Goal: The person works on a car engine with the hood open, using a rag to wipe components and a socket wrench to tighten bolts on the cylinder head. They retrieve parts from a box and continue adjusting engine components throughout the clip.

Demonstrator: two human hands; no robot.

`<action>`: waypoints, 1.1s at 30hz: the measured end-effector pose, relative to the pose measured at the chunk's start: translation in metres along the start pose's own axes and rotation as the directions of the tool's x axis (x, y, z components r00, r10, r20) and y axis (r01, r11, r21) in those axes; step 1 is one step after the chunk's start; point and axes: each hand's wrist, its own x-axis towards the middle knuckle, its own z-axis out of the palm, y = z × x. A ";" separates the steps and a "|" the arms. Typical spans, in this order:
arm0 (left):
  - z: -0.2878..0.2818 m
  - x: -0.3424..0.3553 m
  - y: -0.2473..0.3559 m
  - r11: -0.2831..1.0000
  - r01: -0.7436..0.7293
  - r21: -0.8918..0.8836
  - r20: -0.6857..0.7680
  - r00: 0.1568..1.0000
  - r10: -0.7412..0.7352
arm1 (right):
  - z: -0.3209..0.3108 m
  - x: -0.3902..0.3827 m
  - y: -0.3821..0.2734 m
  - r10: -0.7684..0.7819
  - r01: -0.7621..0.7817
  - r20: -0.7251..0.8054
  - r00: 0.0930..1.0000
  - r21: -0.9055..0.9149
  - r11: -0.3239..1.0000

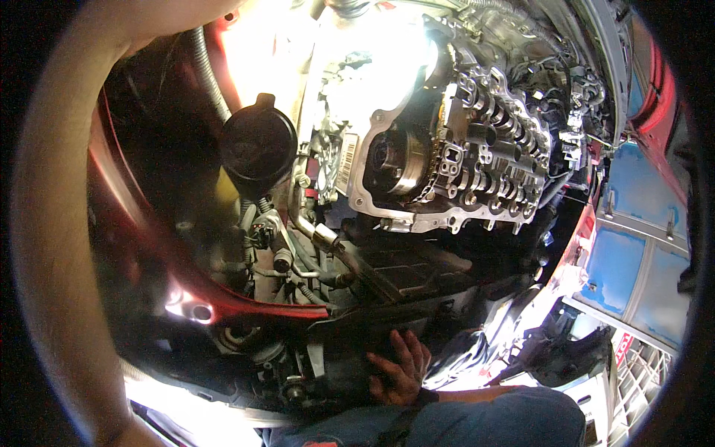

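My left arm runs up the left side, and my left hand (167, 16) reaches the top edge beside a strong white glare. Its fingers are out of the picture, so whatever they may hold is hidden. Low in the middle, my right hand (400, 370) has its fingers apart and holds nothing; a dark band circles the wrist. It is over the dark lower edge of a car's engine bay. Above it, an uncovered engine (484, 149) shows camshafts, a timing chain (439, 141) and a round sprocket (398, 162) inside a metal housing.
A black round cap (259, 145) stands left of the engine, near a corrugated hose (211, 74). Metal pipes (320, 237) and connectors lie below it. Red bodywork (149, 246) curves along the left. Blue cabinet doors (614, 268) and a white rack (640, 380) are at the right.
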 end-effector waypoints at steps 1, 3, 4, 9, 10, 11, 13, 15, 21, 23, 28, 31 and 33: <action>0.001 0.002 0.001 1.000 -0.003 0.017 0.008 1.000 0.003 | 0.001 0.001 0.000 -0.009 0.009 -0.019 1.000 -0.012 1.000; 0.004 -0.002 -0.003 0.994 -0.104 0.028 0.019 0.994 0.104 | 0.003 0.002 -0.001 -0.029 0.027 -0.055 0.998 -0.036 0.999; 0.006 -0.005 -0.008 0.988 -0.153 0.033 0.025 0.988 0.152 | 0.004 0.004 -0.002 -0.034 0.032 -0.070 0.997 -0.027 0.999; 0.009 0.000 -0.023 0.958 -0.283 0.050 0.061 0.958 0.280 | 0.005 0.008 -0.004 -0.022 0.022 -0.106 0.994 -0.003 1.000; 0.009 0.001 -0.025 0.955 -0.293 0.054 0.069 0.955 0.289 | 0.004 0.008 -0.005 -0.015 0.014 -0.089 0.996 -0.007 1.000; 0.010 0.002 -0.025 0.951 -0.304 0.055 0.076 0.951 0.299 | 0.003 0.008 -0.005 -0.018 0.018 -0.084 0.996 -0.007 1.000; 0.009 0.005 -0.025 0.945 -0.324 0.053 0.092 0.944 0.318 | 0.002 0.009 -0.006 -0.015 0.015 -0.075 0.997 -0.001 1.000; 0.008 0.006 -0.024 0.939 -0.338 0.057 0.106 0.938 0.331 | 0.001 0.009 -0.007 -0.002 0.003 -0.071 0.997 0.016 1.000; 0.003 0.006 -0.024 0.931 -0.360 0.063 0.149 0.926 0.348 | 0.001 0.009 -0.010 -0.001 0.002 -0.083 0.997 0.017 1.000; 0.003 0.002 -0.026 0.926 -0.369 0.081 0.180 0.919 0.350 | 0.002 0.009 -0.010 -0.008 0.009 -0.091 0.996 0.007 1.000; 0.001 0.002 -0.035 0.929 -0.366 0.051 0.223 0.911 0.347 | 0.005 0.006 -0.007 -0.013 0.011 -0.085 0.996 -0.024 1.000; 0.004 0.017 -0.045 0.817 -0.562 0.129 0.270 0.813 0.516 | 0.007 0.005 -0.006 -0.029 0.026 -0.089 0.996 -0.031 0.999; 0.016 0.029 -0.050 0.518 -0.751 0.410 0.317 0.650 0.691 | 0.007 0.005 -0.006 -0.025 0.023 -0.109 0.994 -0.017 1.000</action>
